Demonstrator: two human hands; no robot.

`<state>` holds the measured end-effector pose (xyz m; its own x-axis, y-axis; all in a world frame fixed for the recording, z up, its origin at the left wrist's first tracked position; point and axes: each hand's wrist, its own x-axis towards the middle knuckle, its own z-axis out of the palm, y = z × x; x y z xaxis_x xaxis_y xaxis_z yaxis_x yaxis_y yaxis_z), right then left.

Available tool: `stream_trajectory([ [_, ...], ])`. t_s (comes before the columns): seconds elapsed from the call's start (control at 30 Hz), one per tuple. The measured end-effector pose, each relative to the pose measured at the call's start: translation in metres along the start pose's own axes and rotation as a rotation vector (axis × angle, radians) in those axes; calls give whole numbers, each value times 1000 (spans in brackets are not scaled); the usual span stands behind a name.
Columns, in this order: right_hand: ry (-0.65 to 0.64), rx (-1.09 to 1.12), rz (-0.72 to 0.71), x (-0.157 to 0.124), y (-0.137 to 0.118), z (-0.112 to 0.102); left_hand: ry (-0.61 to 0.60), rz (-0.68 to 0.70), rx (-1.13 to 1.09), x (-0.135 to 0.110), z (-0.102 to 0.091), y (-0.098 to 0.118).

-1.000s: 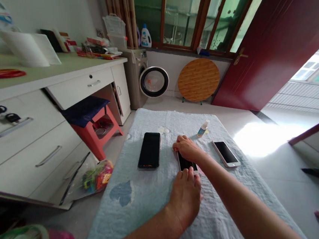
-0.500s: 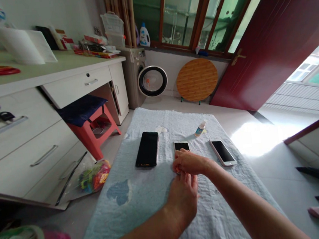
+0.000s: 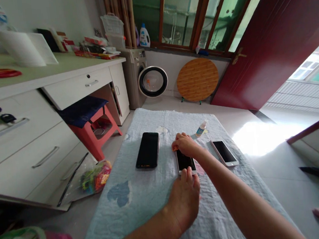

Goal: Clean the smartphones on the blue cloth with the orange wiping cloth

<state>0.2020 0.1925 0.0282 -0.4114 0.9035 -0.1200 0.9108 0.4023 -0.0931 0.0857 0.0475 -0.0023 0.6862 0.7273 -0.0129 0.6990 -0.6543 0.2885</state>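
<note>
A white phone with a dark screen (image 3: 184,161) lies in the middle of a light blue towel (image 3: 139,200) on the floor. My left hand (image 3: 185,197) rests behind it, fingers stretched flat onto its near end. My right hand (image 3: 186,145) sits on the phone's far end with its fingers curled, and a small orange thing (image 3: 174,147) shows under them. A larger black phone (image 3: 147,150) lies to the left. Another white phone (image 3: 224,152) lies to the right. A small bottle with a blue label (image 3: 200,129) lies beyond my right hand.
A white desk with drawers (image 3: 38,146) runs along the left, with a red stool (image 3: 92,126) under it and a bag of coloured items (image 3: 95,176) by the towel. A washing machine (image 3: 151,80), a round wooden board (image 3: 197,79) and a dark red door (image 3: 267,37) stand behind.
My right hand moved from the phone's far end to its near end by my left fingers, then back to the far end. My left hand stayed at the near end.
</note>
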Motion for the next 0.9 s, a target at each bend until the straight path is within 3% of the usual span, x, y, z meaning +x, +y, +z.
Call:
stream_trajectory([
  [0.2, 77, 101, 145, 16, 21, 11, -11, -11, 11, -2, -7, 3],
  [0.43, 113, 91, 256, 11, 40, 18, 31, -19, 15, 0, -8, 3],
  [0.67, 165, 105, 352, -12, 59, 23, 46, -1, 52, -1, -14, 4],
  [0.9, 224, 197, 420, -52, 38, 31, 194, 51, 32, 1, -18, -7],
])
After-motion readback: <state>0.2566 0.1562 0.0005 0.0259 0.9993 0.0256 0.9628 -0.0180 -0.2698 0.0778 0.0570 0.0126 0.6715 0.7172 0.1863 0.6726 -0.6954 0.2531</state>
